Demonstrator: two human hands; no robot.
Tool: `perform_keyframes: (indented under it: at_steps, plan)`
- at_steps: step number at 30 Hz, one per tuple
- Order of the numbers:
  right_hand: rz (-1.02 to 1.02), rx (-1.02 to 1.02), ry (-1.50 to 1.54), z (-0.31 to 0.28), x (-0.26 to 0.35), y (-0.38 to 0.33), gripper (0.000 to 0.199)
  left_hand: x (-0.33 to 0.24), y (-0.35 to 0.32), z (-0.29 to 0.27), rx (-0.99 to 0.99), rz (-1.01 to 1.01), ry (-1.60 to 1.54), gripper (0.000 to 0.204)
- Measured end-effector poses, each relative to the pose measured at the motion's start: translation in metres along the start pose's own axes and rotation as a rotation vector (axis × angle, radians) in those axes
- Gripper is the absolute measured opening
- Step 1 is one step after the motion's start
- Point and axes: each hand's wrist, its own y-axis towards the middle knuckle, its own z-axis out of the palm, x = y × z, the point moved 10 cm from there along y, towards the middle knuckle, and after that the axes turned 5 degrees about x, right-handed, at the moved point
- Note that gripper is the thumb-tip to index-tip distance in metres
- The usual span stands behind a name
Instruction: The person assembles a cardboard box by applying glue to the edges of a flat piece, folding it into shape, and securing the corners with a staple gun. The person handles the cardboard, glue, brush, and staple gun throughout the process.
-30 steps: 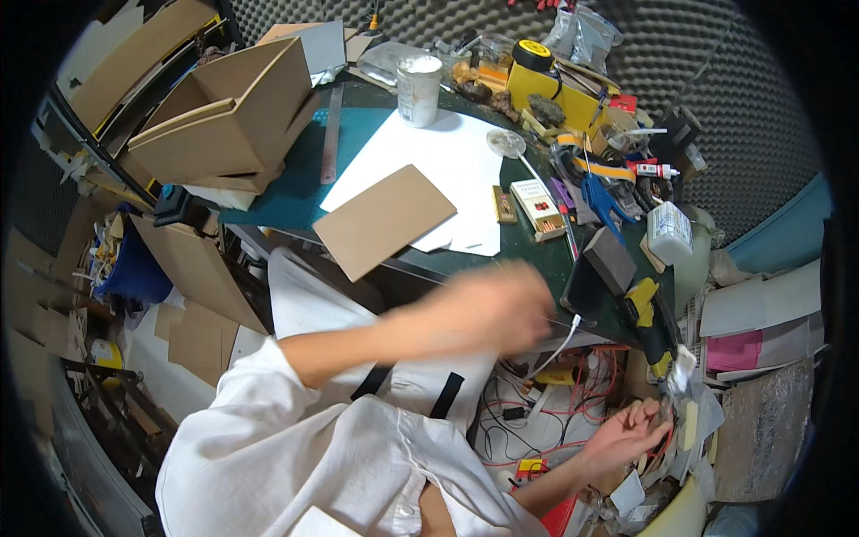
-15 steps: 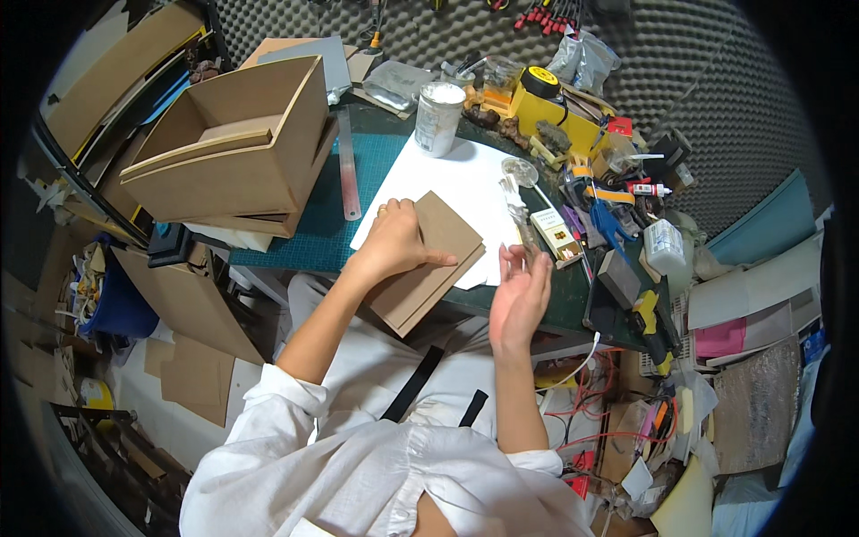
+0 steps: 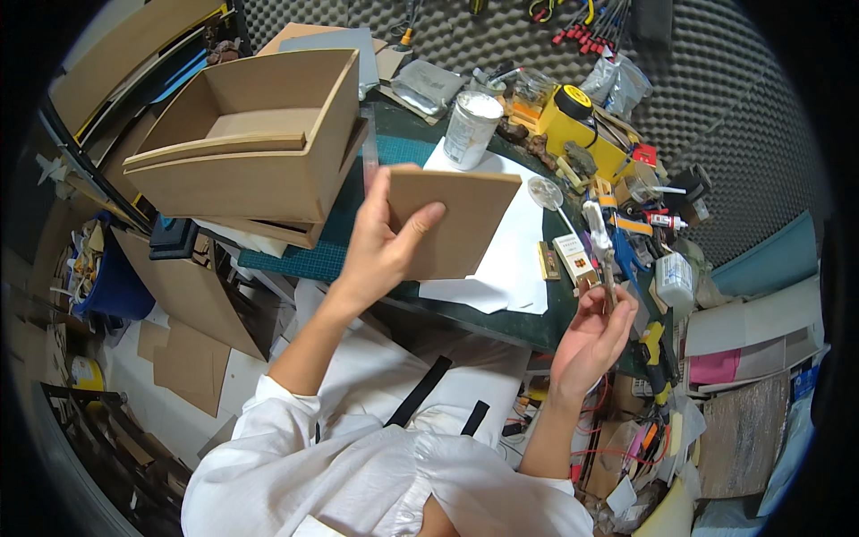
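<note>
At desk [image 3: 530,328], L hand [image 3: 380,242], pt hidden, clamps board [image 3: 465,222]; R hand [image 3: 589,347] pinches unclear stick [image 3: 608,271].

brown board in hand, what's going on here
The person's left hand holds a brown board up over the workbench. The right hand holds a slim tool with a white end, apart from the board. A white tub stands on white paper, and an open brown box sits to the left.
</note>
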Motion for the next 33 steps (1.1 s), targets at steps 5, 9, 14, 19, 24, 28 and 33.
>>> perform_keyframes:
  at_steps: [5, 9, 14, 19, 24, 28, 33]
  plan:
    - [0.012, 0.05, -0.051, 0.01, -0.003, 0.0, 0.024, 0.023, -0.005, 0.003, -0.018, 0.09, 0.031, 0.031]
    - [-0.018, 0.048, -0.053, 0.01, 0.004, 0.001, 0.022, 0.042, -0.006, 0.004, -0.059, -0.004, -0.046, 0.034]
    - [-0.067, 0.034, -0.139, 0.013, 0.021, -0.002, 0.019, 0.047, -0.016, 0.013, -0.089, 0.121, -0.015, 0.029]
    - [-0.107, 0.011, -0.308, 0.014, 0.041, -0.007, 0.022, 0.043, -0.013, 0.016, -0.02, 0.104, 0.02, 0.033]
    - [-0.208, -0.012, -0.506, 0.032, 0.059, -0.012, 0.027, 0.07, -0.013, 0.022, 0.174, -0.027, 0.028, 0.026]
    - [-0.283, 0.056, -0.534, 0.056, 0.075, -0.02, 0.029, 0.045, -0.021, 0.025, 0.079, 0.177, 0.132, 0.019]
    - [-0.308, 0.156, -0.553, 0.08, 0.078, -0.016, 0.019, 0.04, -0.024, 0.027, 0.046, 0.19, 0.187, 0.019]
